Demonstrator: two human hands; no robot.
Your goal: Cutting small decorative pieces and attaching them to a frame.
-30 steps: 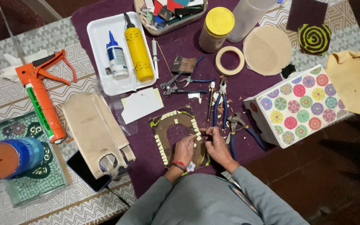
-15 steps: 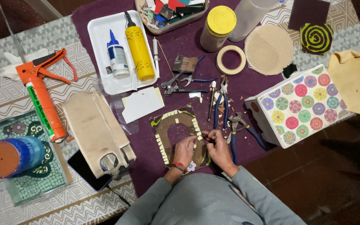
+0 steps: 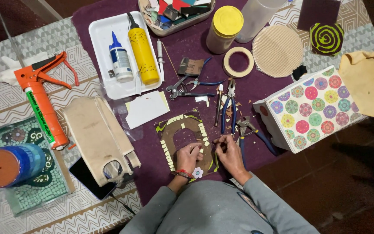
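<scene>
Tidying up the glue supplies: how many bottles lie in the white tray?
2: a small blue-capped white bottle on the tray's left side, and a taller yellow bottle just right of it. Nothing seems hidden.

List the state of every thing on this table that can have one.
Left hand: resting on the mosaic board.
Right hand: fingers pinched, contents unclear.
Mosaic board: partly tiled along its arch.
Yellow glue bottle: capped, lying in the white tray.
Jar: lidded, upright.
Blue-handled pliers: lying on the cloth.
</scene>
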